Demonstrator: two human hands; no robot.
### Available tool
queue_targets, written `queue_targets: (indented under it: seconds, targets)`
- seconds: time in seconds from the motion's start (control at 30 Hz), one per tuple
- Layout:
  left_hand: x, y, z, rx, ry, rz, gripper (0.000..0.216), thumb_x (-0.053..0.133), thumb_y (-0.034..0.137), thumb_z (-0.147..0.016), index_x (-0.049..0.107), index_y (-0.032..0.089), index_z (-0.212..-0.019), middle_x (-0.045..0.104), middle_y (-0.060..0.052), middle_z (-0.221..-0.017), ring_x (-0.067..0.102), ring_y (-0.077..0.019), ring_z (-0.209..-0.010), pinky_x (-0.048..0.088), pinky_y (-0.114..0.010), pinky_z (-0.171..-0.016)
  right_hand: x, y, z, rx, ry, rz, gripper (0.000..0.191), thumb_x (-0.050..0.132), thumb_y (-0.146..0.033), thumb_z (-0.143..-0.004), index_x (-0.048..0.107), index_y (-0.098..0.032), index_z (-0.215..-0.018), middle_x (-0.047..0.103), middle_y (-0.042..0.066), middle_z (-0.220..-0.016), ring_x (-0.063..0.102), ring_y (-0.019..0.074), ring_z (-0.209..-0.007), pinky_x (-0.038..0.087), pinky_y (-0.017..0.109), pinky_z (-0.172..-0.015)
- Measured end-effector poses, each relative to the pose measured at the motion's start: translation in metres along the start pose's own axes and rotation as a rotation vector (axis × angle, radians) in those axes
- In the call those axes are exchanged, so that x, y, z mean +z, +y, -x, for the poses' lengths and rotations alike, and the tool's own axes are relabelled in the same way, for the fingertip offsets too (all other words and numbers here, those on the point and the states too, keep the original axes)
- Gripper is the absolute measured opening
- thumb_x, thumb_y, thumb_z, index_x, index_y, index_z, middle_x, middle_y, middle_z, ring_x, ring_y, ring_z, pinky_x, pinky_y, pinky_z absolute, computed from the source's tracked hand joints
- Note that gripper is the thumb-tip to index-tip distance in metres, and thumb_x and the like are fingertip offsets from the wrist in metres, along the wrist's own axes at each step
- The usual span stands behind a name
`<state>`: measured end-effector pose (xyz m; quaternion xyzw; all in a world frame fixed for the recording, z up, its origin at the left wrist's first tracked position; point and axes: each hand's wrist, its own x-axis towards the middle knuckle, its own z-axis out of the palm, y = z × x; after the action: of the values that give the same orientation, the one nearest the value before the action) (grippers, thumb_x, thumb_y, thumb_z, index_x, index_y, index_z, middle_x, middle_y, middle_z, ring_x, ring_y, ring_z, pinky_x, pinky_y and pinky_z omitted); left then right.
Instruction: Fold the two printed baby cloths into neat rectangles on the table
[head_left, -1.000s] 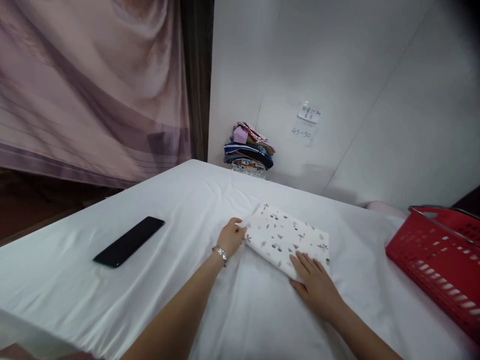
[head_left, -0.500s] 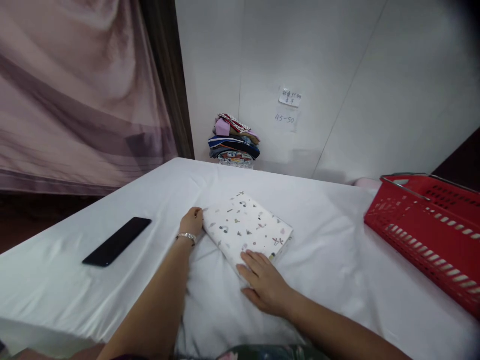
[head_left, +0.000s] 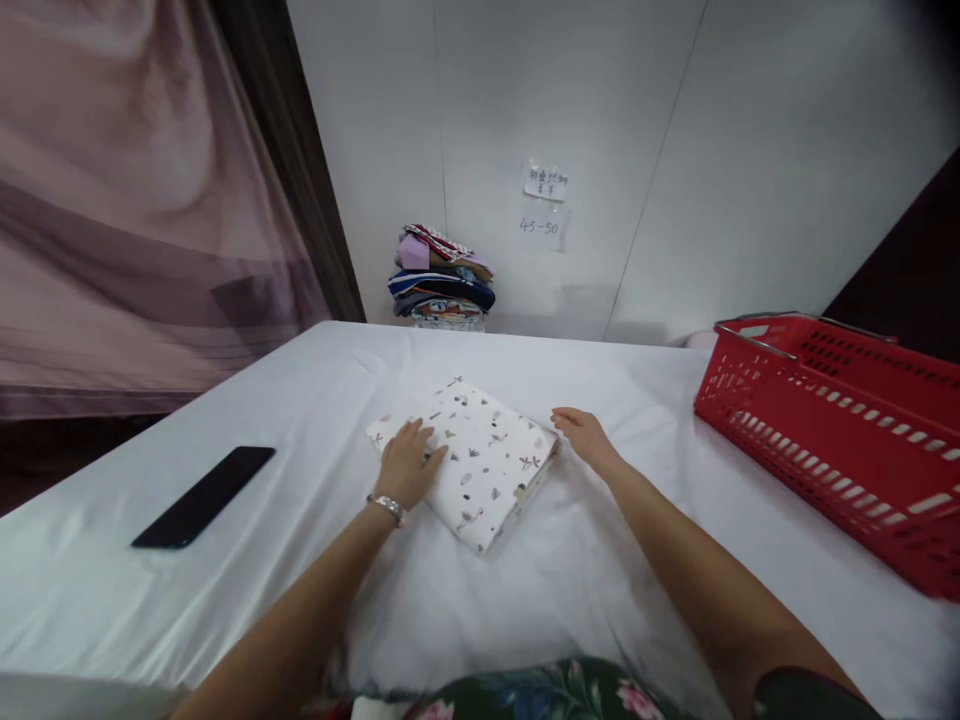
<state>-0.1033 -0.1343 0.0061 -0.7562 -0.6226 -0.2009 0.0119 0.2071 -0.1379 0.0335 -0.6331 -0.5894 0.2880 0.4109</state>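
Folded cloth pressed flat on the desk, one piece done and a pile already stacked

At the left of the frame a black phone (head_left: 203, 497) lay untouched on the white desk (head_left: 675, 560). Just left of centre the left hand (head_left: 407, 465), a bracelet at its wrist, rested flat and unclenched on the near-left part of the patterned cloth (head_left: 480, 462), which sat in the middle of the frame folded into a neat rectangle. By the look of it the folding of this piece was finished or nearly so, with only smoothing left. The right hand (head_left: 586, 438) lay loose at the cloth's right edge, gripping nothing. A stack of folded cloths (head_left: 441, 277) stood against the wall at upper centre; at the right stood a red basket (head_left: 840, 420), its inside hidden from view.
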Motion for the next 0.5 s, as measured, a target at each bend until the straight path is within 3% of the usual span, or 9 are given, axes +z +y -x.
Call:
queue_targets:
  seconds: [0.1,0.23,0.33,0.5]
  targets:
    - [0.01,0.015,0.01,0.01,-0.053,-0.022,0.048,0.035,0.045,-0.085,0.05,0.018,-0.121,0.04,-0.009,-0.137,0.029,-0.0265,-0.129,0.019,-0.05,-0.104,-0.004,0.008,-0.013,0.086,-0.044,-0.013,0.036,0.044,-0.041,-0.079,0.065,-0.015,-0.091,0.067,0.008,-0.089,0.062,0.0169,-0.075,0.047,0.027,-0.064]
    - [0.013,0.017,0.014,0.014,-0.062,-0.036,0.047,0.033,0.042,-0.086,0.049,0.019,-0.123,0.039,-0.008,-0.138,0.028,-0.0251,-0.13,0.016,-0.049,-0.105,0.003,0.009,-0.012,0.095,-0.101,0.033,0.038,0.053,-0.051,-0.072,0.066,-0.016,-0.069,0.065,0.003,-0.069,0.058,0.0159,-0.066,0.041,0.025,-0.059]
    - [0.009,0.017,0.012,-0.005,-0.077,-0.035,0.047,0.033,0.042,-0.086,0.048,0.019,-0.124,0.039,-0.008,-0.138,0.027,-0.0246,-0.13,0.016,-0.049,-0.106,0.005,0.011,-0.016,0.103,-0.124,0.052,0.03,0.058,-0.046,-0.07,0.065,-0.017,-0.067,0.064,0.001,-0.066,0.056,0.0144,-0.065,0.038,0.023,-0.058]
    - [-0.007,0.03,0.006,-0.098,-0.187,-0.015,0.048,0.033,0.045,-0.085,0.049,0.021,-0.124,0.037,-0.007,-0.14,0.027,-0.0256,-0.13,0.017,-0.051,-0.104,0.002,0.026,-0.027,0.154,-0.149,0.035,0.022,0.05,-0.031,-0.075,0.065,-0.015,-0.073,0.064,0.002,-0.07,0.055,0.0106,-0.056,0.037,0.021,-0.052]
